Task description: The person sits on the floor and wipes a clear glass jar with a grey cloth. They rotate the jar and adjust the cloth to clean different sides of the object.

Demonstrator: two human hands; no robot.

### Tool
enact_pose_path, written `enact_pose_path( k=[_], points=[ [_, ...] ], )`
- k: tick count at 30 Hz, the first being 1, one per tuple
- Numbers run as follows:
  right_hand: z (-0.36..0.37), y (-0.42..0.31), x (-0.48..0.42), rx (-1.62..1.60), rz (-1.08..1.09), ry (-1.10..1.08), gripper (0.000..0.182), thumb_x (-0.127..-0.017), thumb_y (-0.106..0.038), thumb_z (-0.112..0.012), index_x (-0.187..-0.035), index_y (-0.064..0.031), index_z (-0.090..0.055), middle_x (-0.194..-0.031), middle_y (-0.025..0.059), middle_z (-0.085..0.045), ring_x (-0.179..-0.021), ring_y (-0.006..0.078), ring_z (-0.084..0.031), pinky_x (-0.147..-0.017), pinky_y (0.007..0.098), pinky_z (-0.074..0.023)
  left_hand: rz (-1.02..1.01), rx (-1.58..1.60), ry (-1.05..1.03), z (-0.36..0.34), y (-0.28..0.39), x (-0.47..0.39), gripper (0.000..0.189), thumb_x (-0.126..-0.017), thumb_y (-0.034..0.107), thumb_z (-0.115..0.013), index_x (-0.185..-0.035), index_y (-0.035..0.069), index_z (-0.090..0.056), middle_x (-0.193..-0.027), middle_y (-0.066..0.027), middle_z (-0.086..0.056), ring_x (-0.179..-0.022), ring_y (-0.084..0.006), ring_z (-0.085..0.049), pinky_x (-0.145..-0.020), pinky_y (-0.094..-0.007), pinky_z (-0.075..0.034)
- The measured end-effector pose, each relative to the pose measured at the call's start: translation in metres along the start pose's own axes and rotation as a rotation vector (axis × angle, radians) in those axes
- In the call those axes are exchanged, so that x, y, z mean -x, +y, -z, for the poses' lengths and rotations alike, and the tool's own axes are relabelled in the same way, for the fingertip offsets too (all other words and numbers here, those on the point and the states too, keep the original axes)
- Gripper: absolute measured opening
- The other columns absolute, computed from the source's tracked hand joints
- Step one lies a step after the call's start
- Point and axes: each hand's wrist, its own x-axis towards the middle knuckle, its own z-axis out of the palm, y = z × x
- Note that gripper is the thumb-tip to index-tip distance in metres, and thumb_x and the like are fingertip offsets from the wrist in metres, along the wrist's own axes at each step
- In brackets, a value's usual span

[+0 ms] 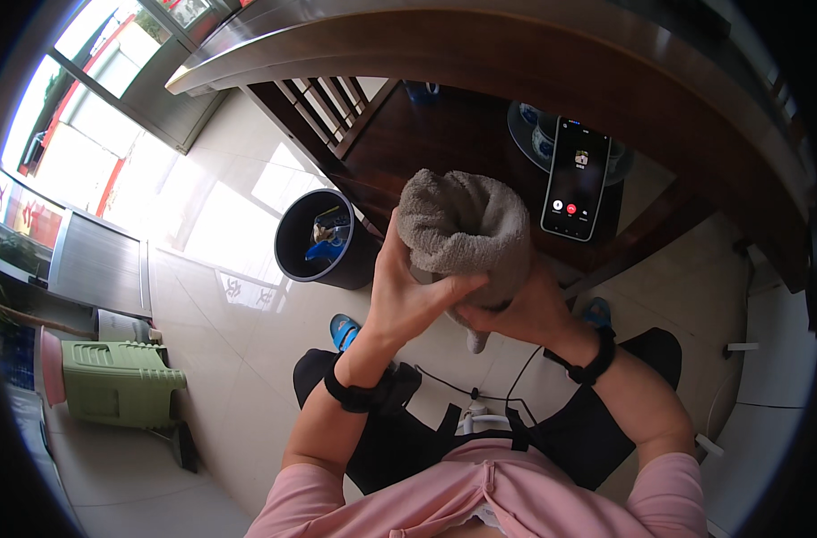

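A thick grey-brown towelling cloth [509,215] is bunched into an upright tube with a hollow at its top. My left hand [408,289] grips its left side, thumb across the front. From the right, my right hand [526,309] clasps the lower part, and some of its fingers are hidden behind the cloth. A narrow end of the cloth hangs below my hands. Both wrists wear black straps. Whether anything sits inside the cloth cannot be seen.
A dark wooden table [448,40] arches ahead, with a lower shelf [395,148]. On it, a lit smartphone [575,181] leans by a plate [522,144] of blue-and-white cups. A black waste bin [280,245] stands left of the cloth. A green plastic stool [119,383] is farther left.
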Motion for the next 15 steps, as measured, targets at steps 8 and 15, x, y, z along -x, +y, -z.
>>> enact_pose_path(
  k=[8,15],
  points=[
    [0.020,-0.019,-0.011,-0.714,-0.400,-0.243,0.077,-0.071,-0.034,-0.072,-0.131,0.0017,-0.039,-0.120,0.0136,-0.053,-0.111,0.0231,-0.053,-0.095,0.0364,-0.0428,0.234,0.432,0.013,0.015,-0.007,-0.008,0.042,-0.098,0.035,-0.042,-0.126,0.004,-0.049,-0.119,-0.0045,-0.056,-0.112,-0.0133,-0.049,-0.094,-0.0282,-0.036],
    [0.024,-0.015,-0.004,-1.072,-0.611,-0.185,0.073,-0.085,-0.053,-0.056,-0.134,-0.0023,-0.037,-0.123,0.0134,-0.051,-0.115,0.0226,-0.050,-0.098,0.0369,-0.0421,0.573,0.254,0.078,0.018,-0.018,-0.003,0.038,-0.097,0.037,-0.048,-0.121,0.008,-0.055,-0.114,-0.0017,-0.058,-0.104,-0.0111,-0.052,-0.092,-0.0299,-0.037]
  ],
)
